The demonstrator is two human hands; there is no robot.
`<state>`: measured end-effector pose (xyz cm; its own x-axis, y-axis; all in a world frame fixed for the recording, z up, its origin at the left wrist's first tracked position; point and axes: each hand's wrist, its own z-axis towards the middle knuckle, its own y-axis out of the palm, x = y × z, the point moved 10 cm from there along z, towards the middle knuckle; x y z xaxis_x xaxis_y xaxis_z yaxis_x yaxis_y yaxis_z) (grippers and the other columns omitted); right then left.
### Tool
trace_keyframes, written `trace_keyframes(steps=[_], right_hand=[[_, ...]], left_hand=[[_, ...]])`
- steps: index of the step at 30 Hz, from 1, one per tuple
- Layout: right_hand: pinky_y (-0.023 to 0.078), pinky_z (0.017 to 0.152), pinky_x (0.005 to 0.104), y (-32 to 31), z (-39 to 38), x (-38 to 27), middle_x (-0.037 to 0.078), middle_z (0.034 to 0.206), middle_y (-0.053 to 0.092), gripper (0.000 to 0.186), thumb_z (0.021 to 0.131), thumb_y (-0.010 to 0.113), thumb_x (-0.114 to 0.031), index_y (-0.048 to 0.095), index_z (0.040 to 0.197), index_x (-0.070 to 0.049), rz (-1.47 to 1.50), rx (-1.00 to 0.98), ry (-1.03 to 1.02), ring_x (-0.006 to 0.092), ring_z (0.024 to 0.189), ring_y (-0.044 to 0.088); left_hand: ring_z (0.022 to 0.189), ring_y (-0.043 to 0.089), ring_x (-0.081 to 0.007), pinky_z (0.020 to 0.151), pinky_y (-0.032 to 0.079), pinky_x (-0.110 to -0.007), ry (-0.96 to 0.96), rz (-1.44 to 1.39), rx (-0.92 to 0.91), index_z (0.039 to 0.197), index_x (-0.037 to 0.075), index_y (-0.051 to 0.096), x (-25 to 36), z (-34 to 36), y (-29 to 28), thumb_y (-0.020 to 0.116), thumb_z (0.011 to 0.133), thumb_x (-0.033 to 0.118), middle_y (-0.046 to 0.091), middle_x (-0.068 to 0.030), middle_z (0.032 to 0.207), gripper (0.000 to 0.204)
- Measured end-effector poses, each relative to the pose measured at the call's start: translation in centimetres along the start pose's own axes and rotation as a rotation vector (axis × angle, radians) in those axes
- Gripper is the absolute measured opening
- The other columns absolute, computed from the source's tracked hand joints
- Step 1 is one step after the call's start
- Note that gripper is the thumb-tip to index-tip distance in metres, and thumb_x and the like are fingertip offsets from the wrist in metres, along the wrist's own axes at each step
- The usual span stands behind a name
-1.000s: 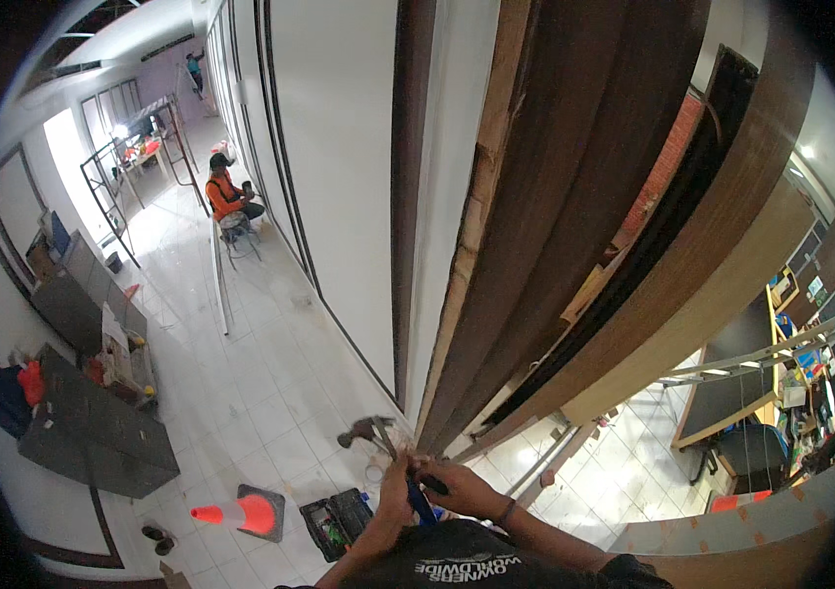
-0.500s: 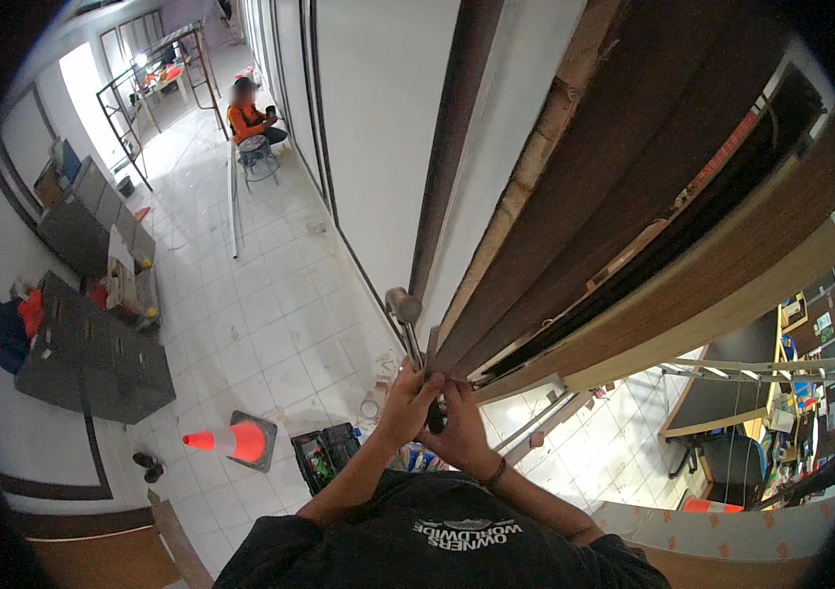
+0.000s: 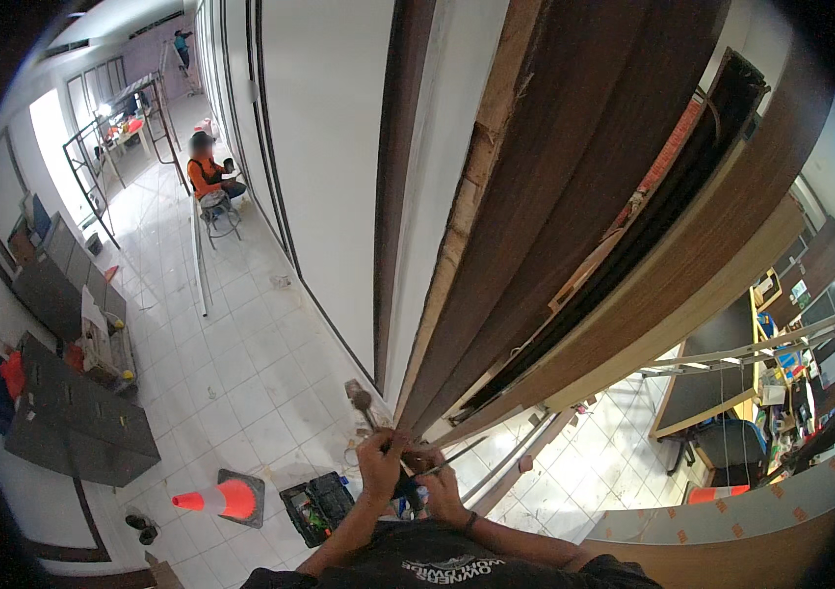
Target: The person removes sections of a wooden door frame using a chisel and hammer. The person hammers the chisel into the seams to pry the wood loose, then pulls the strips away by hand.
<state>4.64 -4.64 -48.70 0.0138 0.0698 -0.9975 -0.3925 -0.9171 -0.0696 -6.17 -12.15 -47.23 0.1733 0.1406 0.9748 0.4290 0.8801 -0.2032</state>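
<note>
The person stood high above a white tiled floor, working at the lower edge of a dark brown wooden door frame set against a white wall panel. The left hand was closed around the handle of a hammer, whose metal head stood just above the knuckles, close beside the frame's bottom corner. The right hand was curled just beside the left one, its fingers pinched near the frame edge; what it gripped was too small to tell, perhaps a nail or a thin tool.

Judged from this view, the work was in its middle: the frame pieces already stood in place along the wall, yet a raw, chipped strip of lighter wood ran bare along the frame, and a loose trim length lay on the floor, so fastening and covering seemed left to do.

Below, an orange traffic cone and an open black toolbox sat on the tiles, well apart from grey filing cabinets at the left. Far off, another person in an orange shirt sat on a stool
</note>
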Motion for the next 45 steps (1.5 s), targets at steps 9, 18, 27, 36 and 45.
trace_keyframes(steps=[9, 18, 27, 36, 45], right_hand=[[0.050, 0.064, 0.0331, -5.5, -0.2, 5.3, 0.015, 0.095, 0.057, 0.029, 0.090, 0.054, -0.020, 0.044, 0.108, 0.000, -0.221, 0.073, 0.370, 0.0202, 0.078, 0.060], [0.046, 0.057, 0.0318, -5.2, -1.7, 0.1, 0.009, 0.080, 0.059, 0.046, 0.095, 0.050, -0.033, 0.042, 0.131, -0.006, -0.356, 0.083, 0.298, 0.0164, 0.062, 0.056], [0.048, 0.080, 0.0348, -13.3, 8.9, -29.4, 0.015, 0.102, 0.063, 0.045, 0.090, 0.060, -0.021, 0.050, 0.132, -0.009, -0.621, 0.623, -0.596, 0.0237, 0.089, 0.061], [0.045, 0.091, 0.0354, -13.1, 9.3, -31.4, 0.016, 0.117, 0.061, 0.040, 0.090, 0.059, -0.020, 0.053, 0.128, -0.008, -0.746, 0.689, -0.727, 0.0253, 0.104, 0.060], [0.045, 0.088, 0.0325, -13.3, 9.5, -31.5, 0.012, 0.114, 0.062, 0.038, 0.089, 0.060, -0.018, 0.056, 0.125, -0.007, -0.698, 0.710, -0.687, 0.0199, 0.100, 0.058]], left_hand=[[0.047, 0.038, -0.0106, 0.043, 0.036, -0.027, -0.093, -0.025, 0.076, 0.149, 0.021, 0.004, -3.4, 2.0, -7.2, 0.063, 0.085, 0.008, 0.043, -0.0013, 0.063, 0.088], [0.045, 0.037, -0.0101, 0.042, 0.036, -0.028, -0.326, -0.936, 0.022, 0.118, 0.006, 0.052, -5.9, 3.6, -7.7, 0.059, 0.091, 0.030, 0.033, 0.0038, 0.052, 0.037], [0.044, 0.026, -0.0075, 0.043, 0.027, -0.026, -0.067, -0.965, -0.242, 0.099, 0.001, 0.062, 7.5, 14.2, -2.8, 0.046, 0.095, 0.045, 0.028, 0.0058, 0.055, 0.046], [0.039, 0.035, -0.0033, 0.036, 0.033, -0.020, 0.253, -0.722, -0.229, 0.127, 0.004, 0.052, 13.9, 16.8, 1.8, 0.041, 0.097, 0.044, 0.065, -0.0068, 0.111, 0.051], [0.037, 0.036, -0.0038, 0.035, 0.030, -0.021, 0.103, -1.099, -0.394, 0.093, 0.001, 0.060, 14.7, 15.3, 2.6, 0.063, 0.089, 0.019, 0.054, -0.0012, 0.072, 0.019]])
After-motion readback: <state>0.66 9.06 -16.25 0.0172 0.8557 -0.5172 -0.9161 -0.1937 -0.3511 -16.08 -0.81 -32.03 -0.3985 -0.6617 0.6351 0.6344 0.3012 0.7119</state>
